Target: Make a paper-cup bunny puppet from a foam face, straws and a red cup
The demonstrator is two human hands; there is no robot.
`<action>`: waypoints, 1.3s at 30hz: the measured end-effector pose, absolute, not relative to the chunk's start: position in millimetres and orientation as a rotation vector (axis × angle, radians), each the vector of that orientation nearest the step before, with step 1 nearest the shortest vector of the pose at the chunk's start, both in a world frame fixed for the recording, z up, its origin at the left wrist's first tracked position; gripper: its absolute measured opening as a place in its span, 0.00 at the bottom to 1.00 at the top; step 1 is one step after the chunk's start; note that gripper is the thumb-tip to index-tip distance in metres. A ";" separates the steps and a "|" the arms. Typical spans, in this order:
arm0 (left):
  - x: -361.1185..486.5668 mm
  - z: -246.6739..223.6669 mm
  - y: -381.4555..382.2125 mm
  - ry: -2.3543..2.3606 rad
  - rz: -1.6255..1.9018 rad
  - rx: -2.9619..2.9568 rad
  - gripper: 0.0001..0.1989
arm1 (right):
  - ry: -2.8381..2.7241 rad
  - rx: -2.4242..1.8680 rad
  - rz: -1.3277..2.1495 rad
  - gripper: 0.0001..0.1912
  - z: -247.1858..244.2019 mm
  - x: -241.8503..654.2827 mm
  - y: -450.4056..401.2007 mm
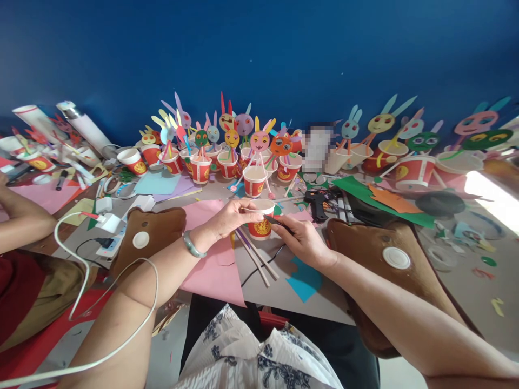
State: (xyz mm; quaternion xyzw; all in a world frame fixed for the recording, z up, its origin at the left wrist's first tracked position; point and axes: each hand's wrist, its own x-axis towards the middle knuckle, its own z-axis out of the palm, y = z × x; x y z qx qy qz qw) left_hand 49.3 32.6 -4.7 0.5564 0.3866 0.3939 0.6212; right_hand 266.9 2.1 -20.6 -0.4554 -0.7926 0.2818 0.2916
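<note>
1. Cup (pixel 259 230), red and white paper, sits between the two hands, straight ahead of the person's chest, over the near part of the table (pixel 265 295). Whether its base touches the tabletop I cannot tell.
2. Its long axis stands close to upright, mouth facing up, with the gold emblem turned toward the person.
3. Left hand (pixel 232 220) grasps it from the left, fingers at the rim and upper wall; this hand is the nearer.
4. Right hand (pixel 305 237) grips a dark slim tool (pixel 271 220) on the cup's right. The tool's long axis slants leftward and slightly away, its tip directed at the upper wall; contact there is unclear.
5. Pale sticks (pixel 259 271) lie just below, running diagonally toward the near right.
6. Pink paper (pixel 211 276) lies left of them, a blue scrap (pixel 305 280) right.
7. Farther off, a glue gun (pixel 317 204) lies right of the cup; beyond stands a rabbit-faced cup figure (pixel 255 183).
</note>
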 end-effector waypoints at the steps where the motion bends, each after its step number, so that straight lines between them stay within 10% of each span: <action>1: 49.3 -4.6 32.6 0.889 0.905 1.278 0.16 | -2.111 -1.214 0.753 0.18 -20.6 266.8 2.1; 39: 48.5 -2.9 30.7 0.864 0.926 1.372 0.13 | -2.114 -1.127 0.740 0.16 -24.5 268.3 4.0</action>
